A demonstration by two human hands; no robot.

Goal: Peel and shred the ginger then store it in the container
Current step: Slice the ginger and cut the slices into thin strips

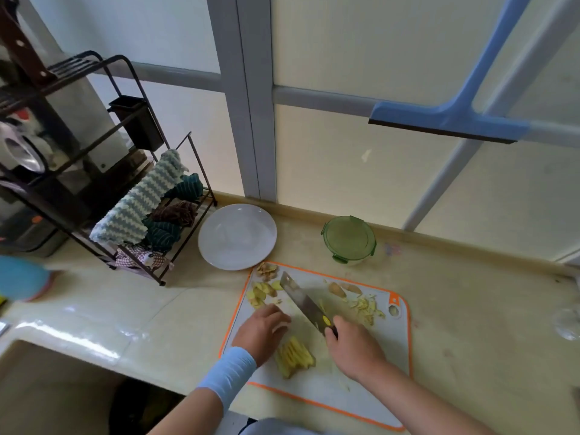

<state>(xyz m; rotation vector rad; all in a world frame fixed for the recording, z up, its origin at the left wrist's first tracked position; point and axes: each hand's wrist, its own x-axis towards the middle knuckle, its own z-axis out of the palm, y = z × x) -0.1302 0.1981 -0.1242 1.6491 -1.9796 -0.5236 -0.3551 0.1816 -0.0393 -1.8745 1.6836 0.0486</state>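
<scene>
On the white cutting board with an orange rim (370, 372), my right hand (353, 350) grips the handle of a cleaver (303, 301), whose blade points up and left. My left hand (262, 331) rests palm down on the board beside the blade, fingers curled; whether it holds ginger is hidden. A row of cut ginger sticks (295, 356) lies just below it. Ginger slices (262, 293) sit at the board's upper left, peel scraps (266, 270) above them. Shredded ginger (365, 307) and two ginger chunks (343, 289) lie at the right. The green-lidded container (349, 238) stands closed behind the board.
A white plate (237, 237) lies left of the container. A black wire rack (135, 196) hung with cloths stands on the counter at the left. A sink (47, 387) opens at the lower left. A blue squeegee (448, 120) hangs on the window.
</scene>
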